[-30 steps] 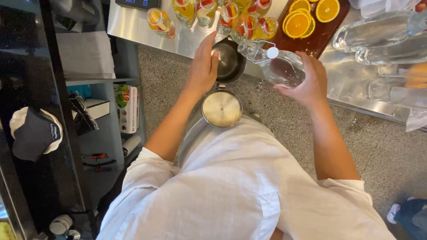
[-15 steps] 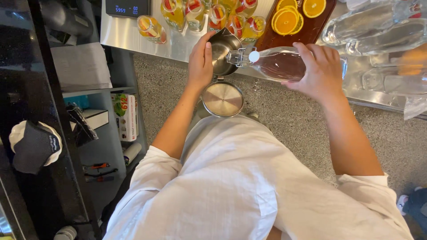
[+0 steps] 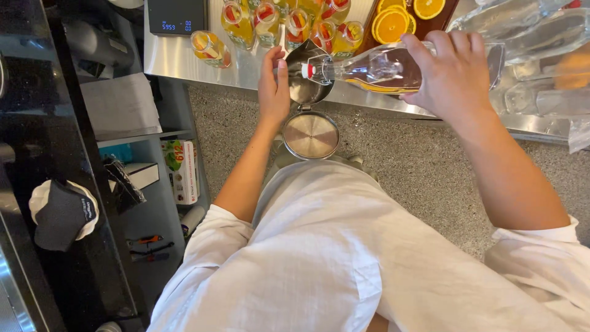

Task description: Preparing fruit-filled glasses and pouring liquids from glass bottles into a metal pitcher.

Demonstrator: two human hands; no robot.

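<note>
My left hand [image 3: 273, 86] grips a steel pitcher [image 3: 307, 92] held at the counter's front edge. Its round hinged lid [image 3: 311, 135] hangs open below it. In my right hand [image 3: 452, 74] is a clear glass bottle [image 3: 378, 67], tipped almost level. The bottle holds a little amber liquid, and its red-and-white swing-top neck points into the pitcher's mouth. I cannot see whether liquid is flowing.
On the steel counter [image 3: 178, 58] stand several small jars of yellow drink [image 3: 270, 21], a digital scale [image 3: 178, 15], orange slices on a wooden board [image 3: 393, 24] and empty glass bottles [image 3: 541, 37] lying at the right. Shelves with a box [image 3: 181, 172] and a cap [image 3: 61, 215] are at the left.
My right hand has tilted the bottle from upright-slanted to nearly level and brought its neck to the pitcher's mouth. My left hand stays on the pitcher.
</note>
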